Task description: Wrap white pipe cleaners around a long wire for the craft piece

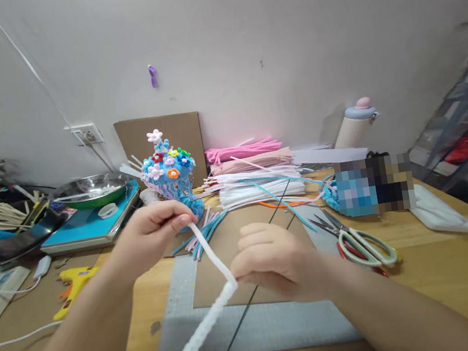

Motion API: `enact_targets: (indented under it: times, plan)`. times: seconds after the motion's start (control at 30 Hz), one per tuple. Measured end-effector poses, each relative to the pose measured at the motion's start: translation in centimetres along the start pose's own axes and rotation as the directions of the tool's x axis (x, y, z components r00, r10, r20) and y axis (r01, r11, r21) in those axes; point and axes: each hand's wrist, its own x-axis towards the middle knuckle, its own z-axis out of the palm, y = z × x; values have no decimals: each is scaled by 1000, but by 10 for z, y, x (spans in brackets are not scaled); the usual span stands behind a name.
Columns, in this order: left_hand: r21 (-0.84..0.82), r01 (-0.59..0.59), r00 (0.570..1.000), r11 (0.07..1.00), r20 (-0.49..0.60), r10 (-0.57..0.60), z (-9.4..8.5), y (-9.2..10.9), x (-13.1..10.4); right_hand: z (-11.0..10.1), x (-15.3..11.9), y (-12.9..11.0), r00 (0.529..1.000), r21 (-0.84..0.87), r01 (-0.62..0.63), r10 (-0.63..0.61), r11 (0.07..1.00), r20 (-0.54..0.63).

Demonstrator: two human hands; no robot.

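Note:
My left hand (pixel 164 224) pinches the upper end of a white pipe cleaner (pixel 210 253), fingers closed. The strand slants down to a sharp bend beside my right hand (pixel 273 260), whose fingers are curled, with thumb and forefinger at that bend. From the bend a thicker, twisted white length (pixel 196 336) runs to the lower edge of the view. A thin dark rod (pixel 235 335) passes diagonally behind my right hand, over a brown board (pixel 217 295) on a grey mat (pixel 291 325).
Stacked pink and white pipe cleaners (pixel 257 186) lie behind my hands, near a blue flower-covered jellyfish-like figure (pixel 171 170). Scissors (pixel 365 244) rest at right, by a white pouch (pixel 440 215). A yellow glue gun (pixel 73 290) and a green-sided bowl (pixel 97 200) are at left.

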Motion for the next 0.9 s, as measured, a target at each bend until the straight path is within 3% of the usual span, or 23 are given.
enact_targets:
  times: [0.1, 0.13, 0.27, 0.4, 0.53, 0.63, 0.73, 0.8, 0.9]
  plan:
    - [-116, 41, 998, 992, -36, -45, 40, -29, -8, -3, -1, -5, 979, 228, -147, 175, 963, -104]
    - [-124, 21, 995, 992, -98, -33, 55, -33, -15, -3, -1, -6, 958, 297, -218, 263, 930, -119]
    - [-113, -66, 980, 991, -193, 43, 99, -36, -41, -5, -3, -4, 806, 574, -397, 571, 716, -155]
    - [56, -319, 936, 946, -140, 324, 108, -25, -52, -10, -4, 3, 680, 671, -390, 688, 631, -252]
    - [194, -370, 910, 909, -120, 396, 103, -4, -54, -15, -4, 3, 614, 506, -498, 699, 704, -367]
    - [248, -423, 895, 872, -40, 445, 102, 16, -58, -12, -5, 1, 656, 230, -567, 603, 791, -455]
    - [274, -455, 883, 847, 14, 470, 102, 38, -62, -3, -7, 3, 778, -109, -514, 409, 851, -476]
    - [341, -461, 876, 819, 32, 481, 98, 52, -61, 3, -9, 7, 860, -341, -450, 298, 825, -415]
    - [493, -460, 879, 739, 134, 458, 77, 68, -54, 9, -10, 16, 944, -630, -330, 241, 703, -226]
